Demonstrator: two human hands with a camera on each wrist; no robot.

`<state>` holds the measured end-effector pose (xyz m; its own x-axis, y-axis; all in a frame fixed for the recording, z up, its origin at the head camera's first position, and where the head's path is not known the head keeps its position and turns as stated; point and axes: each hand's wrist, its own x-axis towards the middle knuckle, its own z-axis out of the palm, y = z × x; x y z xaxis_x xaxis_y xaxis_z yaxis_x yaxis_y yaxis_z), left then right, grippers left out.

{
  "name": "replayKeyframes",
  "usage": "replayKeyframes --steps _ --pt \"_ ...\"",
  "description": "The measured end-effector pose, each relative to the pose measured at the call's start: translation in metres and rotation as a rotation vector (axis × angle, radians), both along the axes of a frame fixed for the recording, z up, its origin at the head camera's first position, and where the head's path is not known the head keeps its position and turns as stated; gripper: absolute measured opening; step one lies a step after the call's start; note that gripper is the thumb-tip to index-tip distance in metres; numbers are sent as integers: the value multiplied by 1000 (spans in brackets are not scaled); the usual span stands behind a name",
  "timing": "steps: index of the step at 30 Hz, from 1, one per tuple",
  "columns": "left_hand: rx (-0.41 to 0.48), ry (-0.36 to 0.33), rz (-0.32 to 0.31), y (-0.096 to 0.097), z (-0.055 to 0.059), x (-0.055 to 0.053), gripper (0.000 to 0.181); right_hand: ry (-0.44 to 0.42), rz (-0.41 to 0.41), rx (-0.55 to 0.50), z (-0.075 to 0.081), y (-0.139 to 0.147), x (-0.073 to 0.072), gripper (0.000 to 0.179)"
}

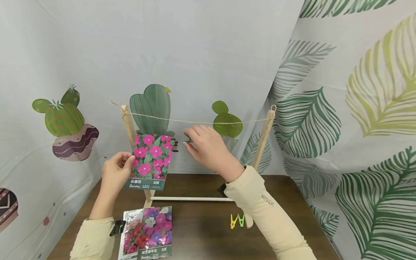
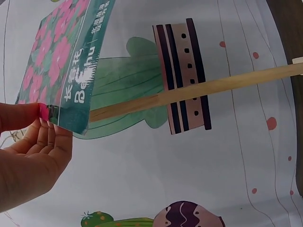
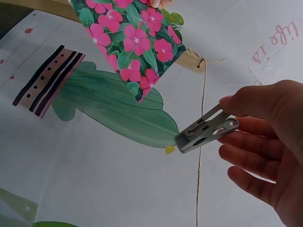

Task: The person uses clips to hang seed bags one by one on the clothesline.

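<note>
My left hand (image 1: pixel 116 173) pinches the left edge of a seed packet (image 1: pixel 152 159) printed with pink flowers, held up below the string (image 1: pixel 195 120). In the left wrist view the packet (image 2: pixel 57 56) tilts away, its edge between thumb and fingers. My right hand (image 1: pixel 208 150) is raised to the packet's right, just under the string. Between its thumb and forefinger is a grey clothespin (image 3: pixel 206 129), seen clearly in the right wrist view. The clothespin's nose points toward the backdrop, apart from the packet; the string (image 3: pixel 199 179) passes behind it.
Two wooden posts (image 1: pixel 263 144) hold up the string, with a white bar (image 1: pixel 191 199) low between them. More seed packets (image 1: pixel 156 231) lie overlapping on the brown table (image 1: pixel 201 231). A yellow clothespin (image 1: pixel 233 221) and a green clothespin (image 1: pixel 241 220) sit by the right post's foot.
</note>
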<state>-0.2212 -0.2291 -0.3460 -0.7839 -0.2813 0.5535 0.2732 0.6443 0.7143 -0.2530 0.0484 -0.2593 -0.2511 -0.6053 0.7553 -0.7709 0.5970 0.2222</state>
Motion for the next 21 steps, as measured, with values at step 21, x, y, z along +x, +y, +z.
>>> replayKeyframes --steps 21 --pt "227 -72 -29 -4 15 -15 21 -15 119 -58 41 -21 -24 27"
